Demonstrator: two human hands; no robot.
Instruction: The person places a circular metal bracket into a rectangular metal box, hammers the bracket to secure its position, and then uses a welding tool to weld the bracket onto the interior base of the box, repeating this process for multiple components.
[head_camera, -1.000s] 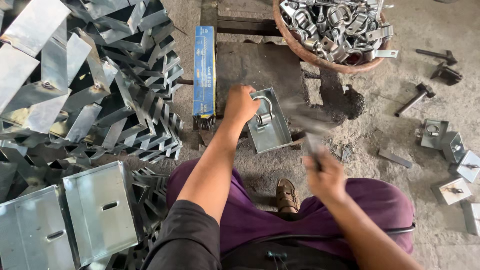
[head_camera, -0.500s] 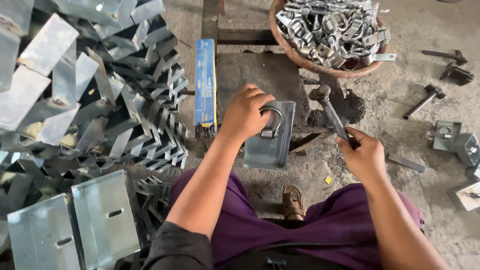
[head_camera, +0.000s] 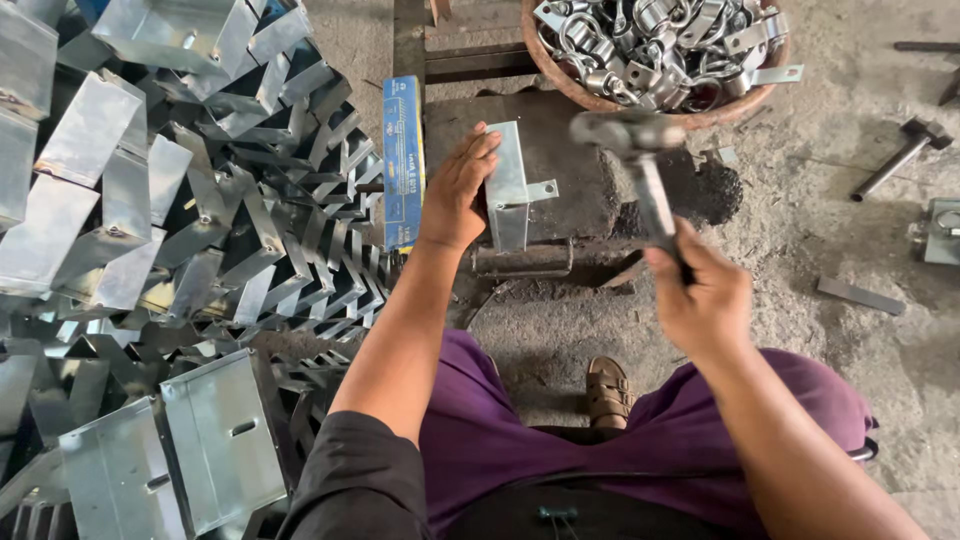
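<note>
Left hand (head_camera: 455, 195) presses the upended metal bracket (head_camera: 510, 185) on the block (head_camera: 560, 165); right hand (head_camera: 705, 300), grip clenched around the hammer (head_camera: 640, 165), holds its head at the bracket's three o'clock.

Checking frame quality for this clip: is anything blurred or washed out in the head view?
Head view: the hammer in the right hand is smeared by motion blur; the left hand and bent metal bracket stay sharp; light is soft and even, with mild glare on the stacked sheet-metal pieces.
</note>
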